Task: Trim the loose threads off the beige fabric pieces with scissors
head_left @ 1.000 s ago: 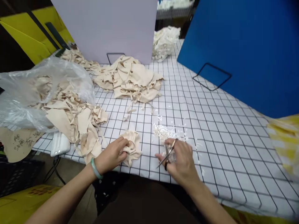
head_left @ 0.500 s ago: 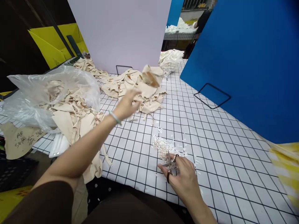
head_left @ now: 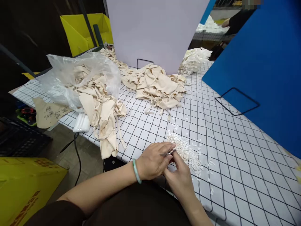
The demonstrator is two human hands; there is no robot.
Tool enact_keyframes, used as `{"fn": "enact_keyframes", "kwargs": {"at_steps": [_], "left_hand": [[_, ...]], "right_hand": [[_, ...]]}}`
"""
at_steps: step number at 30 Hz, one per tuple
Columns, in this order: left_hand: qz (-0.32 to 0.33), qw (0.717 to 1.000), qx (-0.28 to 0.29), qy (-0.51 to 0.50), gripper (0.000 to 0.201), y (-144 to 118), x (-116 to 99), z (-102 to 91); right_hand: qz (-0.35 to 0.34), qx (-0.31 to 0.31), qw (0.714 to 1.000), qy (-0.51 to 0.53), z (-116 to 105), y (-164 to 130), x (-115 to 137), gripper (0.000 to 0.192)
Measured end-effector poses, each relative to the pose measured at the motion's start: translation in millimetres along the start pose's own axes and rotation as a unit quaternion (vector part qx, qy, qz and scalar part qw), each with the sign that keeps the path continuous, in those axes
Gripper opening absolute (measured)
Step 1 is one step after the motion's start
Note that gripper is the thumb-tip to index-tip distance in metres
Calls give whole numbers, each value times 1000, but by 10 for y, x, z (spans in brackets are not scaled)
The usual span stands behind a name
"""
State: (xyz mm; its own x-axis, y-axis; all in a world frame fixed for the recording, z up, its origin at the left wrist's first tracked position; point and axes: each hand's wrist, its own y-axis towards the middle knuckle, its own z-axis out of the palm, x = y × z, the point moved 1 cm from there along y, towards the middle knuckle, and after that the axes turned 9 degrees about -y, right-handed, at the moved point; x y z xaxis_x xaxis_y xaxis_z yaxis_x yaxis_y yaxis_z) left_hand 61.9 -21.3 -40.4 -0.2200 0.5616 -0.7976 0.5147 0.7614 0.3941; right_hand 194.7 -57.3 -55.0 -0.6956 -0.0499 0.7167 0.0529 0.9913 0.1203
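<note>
Both hands meet over small scissors at the near counter edge.

Left hand [head_left: 152, 160] and right hand [head_left: 180, 178] pinch closed around the scissors [head_left: 168, 153], just beside the white snippets [head_left: 187, 150] on the gridded counter [head_left: 223, 135].

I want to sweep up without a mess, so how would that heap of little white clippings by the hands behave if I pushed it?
The white clippings look tiny and loose, so a push would probably scatter them. Strays already lie across the checked tablecloth, which hints they are very light. They would likely slip between fingers rather than lift as a clump.
</note>
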Motion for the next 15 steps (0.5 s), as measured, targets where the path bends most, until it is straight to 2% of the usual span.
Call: {"fn": "enact_keyframes", "kwargs": {"at_steps": [3,5,8,11,13,15], "left_hand": [[-51,993,98,36,48,-27,58,-155],[-107,983,106,104,51,1,178,-379],[-227,946,11,231,34,90,506,-890],[-306,897,-70,309,27,193,863,-1408],[-337,873,-96,339,26,254,1021,-1617],[-342,865,-100,352,22,293,1063,-1646]], "right_hand": [[65,23,998,7,44,-72,-82,25],[90,21,996,18,64,-102,-106,32],[89,-2,996,12,91,-137,-77,42],[62,-18,998,-14,155,-167,-54,48],[30,-18,999,-19,219,-178,-76,50],[-13,-10,1000,-12,283,-180,-117,46]]}}
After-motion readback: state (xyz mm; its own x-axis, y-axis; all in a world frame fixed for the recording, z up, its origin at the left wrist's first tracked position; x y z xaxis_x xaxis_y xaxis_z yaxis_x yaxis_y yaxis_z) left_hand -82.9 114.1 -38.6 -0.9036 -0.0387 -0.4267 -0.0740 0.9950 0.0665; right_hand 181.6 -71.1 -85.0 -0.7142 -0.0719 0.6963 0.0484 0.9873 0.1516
